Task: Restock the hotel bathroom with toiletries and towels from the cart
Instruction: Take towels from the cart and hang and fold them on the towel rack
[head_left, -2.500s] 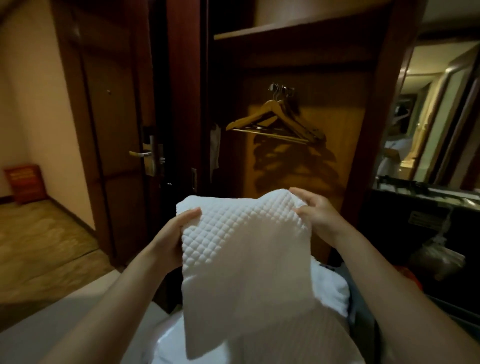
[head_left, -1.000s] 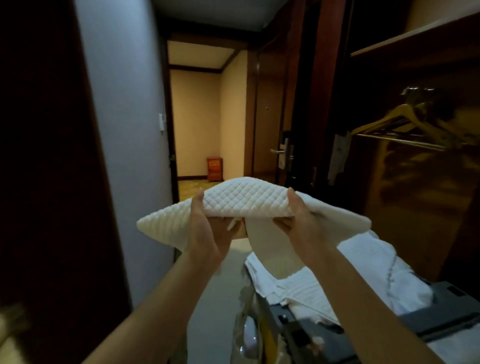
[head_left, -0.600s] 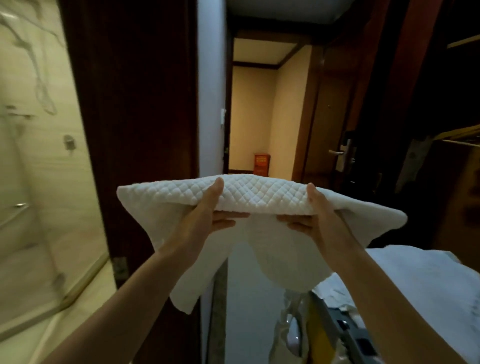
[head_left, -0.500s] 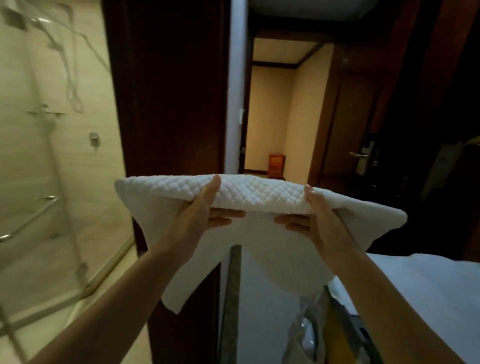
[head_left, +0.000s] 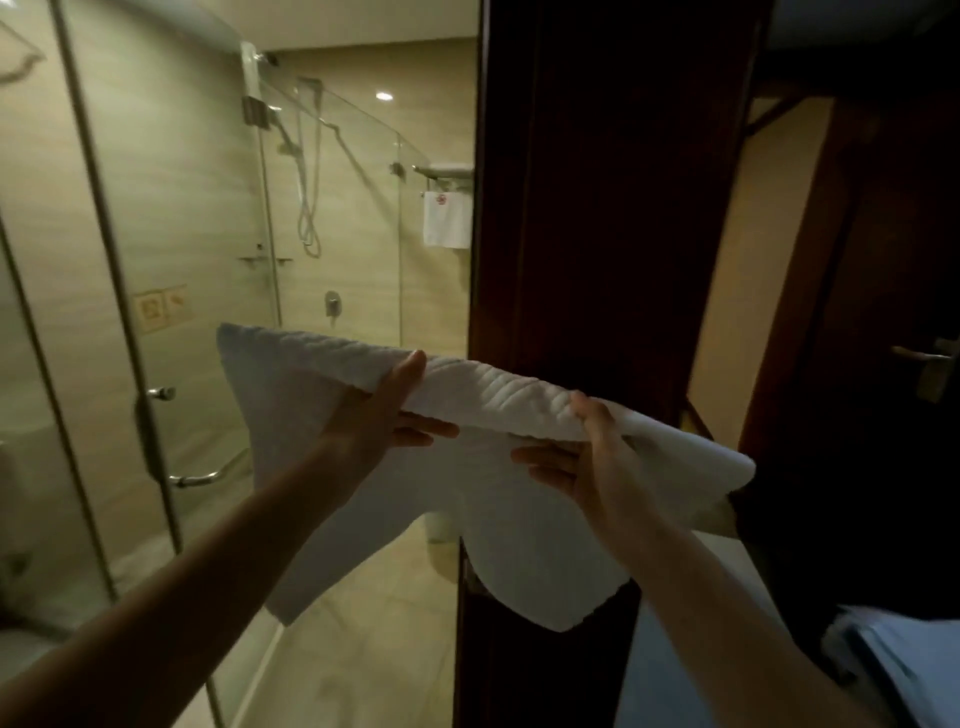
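Towel (head_left: 483, 400), white and ridged, is draped over a fold, its ends hanging loose; left hand (head_left: 382, 415) and right hand (head_left: 587, 462) both grip its top edge. It hangs at the dark wooden door frame (head_left: 597, 234), with open tiled floor (head_left: 363, 649) left beside the glass shower enclosure (head_left: 332, 208).

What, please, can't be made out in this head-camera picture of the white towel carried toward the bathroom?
- Red mark on the small white hanging towel: too small to read.
- Beige wall plate: symbols blurred.
- Metal rack: cut off by the dark wooden door frame.
- Fingers of the left hand and right hand: partly under the folded white towel.
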